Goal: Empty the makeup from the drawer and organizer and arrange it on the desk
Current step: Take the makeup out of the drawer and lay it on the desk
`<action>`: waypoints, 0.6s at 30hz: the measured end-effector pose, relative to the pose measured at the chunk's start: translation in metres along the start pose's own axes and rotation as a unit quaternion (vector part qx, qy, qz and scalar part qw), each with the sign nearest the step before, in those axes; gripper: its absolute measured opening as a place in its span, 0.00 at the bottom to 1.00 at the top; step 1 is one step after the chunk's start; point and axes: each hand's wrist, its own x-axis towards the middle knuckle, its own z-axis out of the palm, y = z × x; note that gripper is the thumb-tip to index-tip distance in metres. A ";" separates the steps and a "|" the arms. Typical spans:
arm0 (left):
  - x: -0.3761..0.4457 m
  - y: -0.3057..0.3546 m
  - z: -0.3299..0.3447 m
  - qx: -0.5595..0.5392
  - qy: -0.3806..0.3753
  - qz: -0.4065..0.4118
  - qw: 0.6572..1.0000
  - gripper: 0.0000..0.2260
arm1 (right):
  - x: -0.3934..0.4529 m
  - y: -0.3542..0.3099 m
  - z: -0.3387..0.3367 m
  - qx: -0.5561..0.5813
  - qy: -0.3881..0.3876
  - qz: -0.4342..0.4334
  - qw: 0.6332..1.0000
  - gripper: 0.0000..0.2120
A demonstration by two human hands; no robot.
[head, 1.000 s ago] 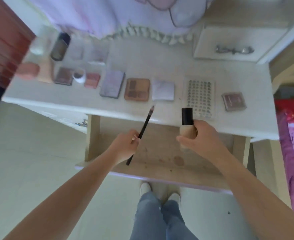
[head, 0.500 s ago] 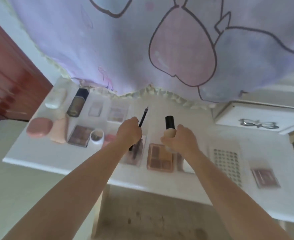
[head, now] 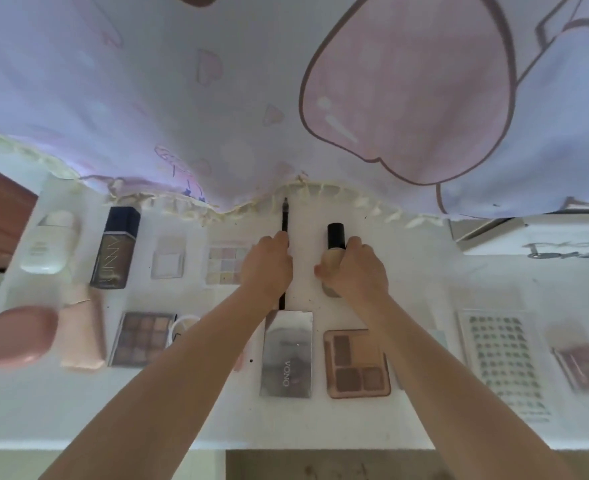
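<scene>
Overhead, a lilac cloth [head: 216, 98] hangs over the white tabletop [head: 355, 420], where palettes (one mirrored [head: 286, 355]) lie in rows. Both hands work at the back: the right hand [head: 357, 271] grips a beige bottle [head: 334, 251], probably lying flat, and the left hand [head: 267, 265] pinches a black pencil [head: 285, 216] just beside it.
</scene>
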 end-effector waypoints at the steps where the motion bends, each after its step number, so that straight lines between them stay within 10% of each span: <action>1: -0.001 0.000 0.001 0.003 0.001 -0.002 1.000 0.10 | 0.000 0.001 0.000 0.001 0.001 -0.001 1.000 0.27; 18: -0.199 0.050 0.093 -0.029 0.177 0.028 0.983 0.10 | -0.131 0.155 -0.016 0.077 0.122 -0.137 0.980 0.13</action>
